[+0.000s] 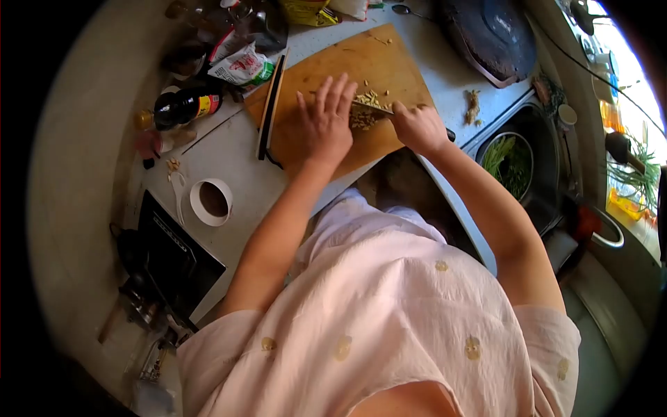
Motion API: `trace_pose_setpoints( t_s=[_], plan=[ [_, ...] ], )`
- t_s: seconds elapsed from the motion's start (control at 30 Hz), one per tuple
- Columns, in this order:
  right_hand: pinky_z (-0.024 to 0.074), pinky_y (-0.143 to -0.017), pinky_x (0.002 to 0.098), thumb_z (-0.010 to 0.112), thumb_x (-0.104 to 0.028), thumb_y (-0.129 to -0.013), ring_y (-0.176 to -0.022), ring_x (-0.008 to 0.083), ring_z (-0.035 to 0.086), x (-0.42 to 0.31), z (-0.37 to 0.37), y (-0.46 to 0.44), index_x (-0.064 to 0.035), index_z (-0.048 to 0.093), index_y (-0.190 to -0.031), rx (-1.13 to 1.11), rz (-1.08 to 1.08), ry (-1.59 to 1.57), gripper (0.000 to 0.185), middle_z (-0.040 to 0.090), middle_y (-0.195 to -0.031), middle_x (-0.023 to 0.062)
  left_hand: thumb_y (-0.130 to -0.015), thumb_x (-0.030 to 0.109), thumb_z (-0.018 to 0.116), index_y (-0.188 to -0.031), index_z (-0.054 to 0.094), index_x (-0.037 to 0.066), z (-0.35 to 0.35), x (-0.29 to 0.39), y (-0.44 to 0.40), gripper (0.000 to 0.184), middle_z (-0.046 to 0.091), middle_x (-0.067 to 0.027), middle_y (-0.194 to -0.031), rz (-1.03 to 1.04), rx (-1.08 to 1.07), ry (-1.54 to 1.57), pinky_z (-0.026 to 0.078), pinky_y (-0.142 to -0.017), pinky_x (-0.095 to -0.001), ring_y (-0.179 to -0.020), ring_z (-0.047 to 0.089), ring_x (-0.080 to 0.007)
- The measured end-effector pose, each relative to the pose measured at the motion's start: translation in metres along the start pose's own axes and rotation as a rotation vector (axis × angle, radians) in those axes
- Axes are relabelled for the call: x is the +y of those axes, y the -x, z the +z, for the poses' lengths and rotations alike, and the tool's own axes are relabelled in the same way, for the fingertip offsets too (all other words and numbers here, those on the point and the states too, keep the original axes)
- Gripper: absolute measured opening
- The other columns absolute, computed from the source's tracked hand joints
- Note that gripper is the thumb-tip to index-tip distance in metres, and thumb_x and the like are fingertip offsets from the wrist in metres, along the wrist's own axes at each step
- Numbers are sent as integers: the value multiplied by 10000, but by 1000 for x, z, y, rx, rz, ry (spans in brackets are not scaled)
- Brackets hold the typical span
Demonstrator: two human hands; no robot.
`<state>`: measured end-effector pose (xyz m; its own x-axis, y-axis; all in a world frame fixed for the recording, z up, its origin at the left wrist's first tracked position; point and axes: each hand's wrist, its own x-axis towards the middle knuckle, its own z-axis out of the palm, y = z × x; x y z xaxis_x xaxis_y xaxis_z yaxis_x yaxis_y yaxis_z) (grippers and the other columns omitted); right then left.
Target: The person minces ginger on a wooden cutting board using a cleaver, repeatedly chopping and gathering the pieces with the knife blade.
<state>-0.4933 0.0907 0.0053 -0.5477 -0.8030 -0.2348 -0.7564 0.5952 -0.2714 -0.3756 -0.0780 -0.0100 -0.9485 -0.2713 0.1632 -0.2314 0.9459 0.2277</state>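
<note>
Here, in the head view, the right hand [420, 128] is closed around the handle of a knife [373, 108], with the end of the dark handle showing past the fist. The blade points toward the left hand [326, 115], which is spread out palm down over the cutting board [389, 59], its fingers apart and gripping nothing that shows. The tip of the blade comes right up to the fingers of that hand; whether they touch it, I cannot tell. Small pale chopped pieces [363, 122] lie on the board around the blade, with a few scattered farther up.

To the right of the board, a knobbly piece of ginger [473, 108] lies on the counter near the sink [552, 135]. In the sink sits a bowl holding leafy greens [513, 165]. A large dark pan [490, 35] stands beyond the ginger.

On the left, a dark bottle [182, 108] with a red and yellow label lies near a white and green bag [243, 67]. Nearer the person, a white cup [197, 206] with dark liquid stands just beside a white spoon [178, 198].
</note>
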Motion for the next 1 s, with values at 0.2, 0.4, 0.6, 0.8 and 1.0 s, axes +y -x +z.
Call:
trace_pose_setpoints(
  t_s=[0.2,0.4,0.6,0.8,1.0],
  plan=[
    [514,-596,464,549,-224,-931,-623,379,648,-16,-10,-11,-52,569,-893,-56,-80,72,177,649,-656,172,-747,-25,612,-1378,407,242,-1,-26,5,715,368,45,-1492,-70,-41,68,165,-1152,-642,-1418,304,-224],
    [506,-549,457,573,-228,-906,-584,357,643,-2,15,2,-64,578,-883,43,-70,11,166,645,-640,145,-786,8,596,-1378,420,237,-5,-2,13,658,369,48,-1493,-26,6,45,176,-1149,-643,-1416,305,-220],
    [537,-624,433,551,-105,-812,-710,336,691,-41,-23,0,-34,588,-879,-139,-17,53,104,695,-759,163,-717,-37,628,-1349,429,226,-3,-29,15,713,385,42,-1478,-62,8,61,155,-1147,-641,-1409,315,-229],
    [536,-609,424,576,-103,-787,-658,331,682,-23,13,15,-53,599,-852,-21,-10,13,85,678,-704,157,-701,-47,627,-1365,401,225,-1,-8,28,752,368,37,-1487,-30,46,13,178,-1151,-625,-1418,305,-241],
    [540,-624,414,585,-110,-788,-672,306,690,-54,-11,16,-35,622,-846,-43,-17,22,102,680,-699,138,-684,-48,650,-1370,411,226,-6,-29,34,776,368,29,-1491,-56,-25,16,167,-1153,-628,-1411,320,-248]
  ],
)
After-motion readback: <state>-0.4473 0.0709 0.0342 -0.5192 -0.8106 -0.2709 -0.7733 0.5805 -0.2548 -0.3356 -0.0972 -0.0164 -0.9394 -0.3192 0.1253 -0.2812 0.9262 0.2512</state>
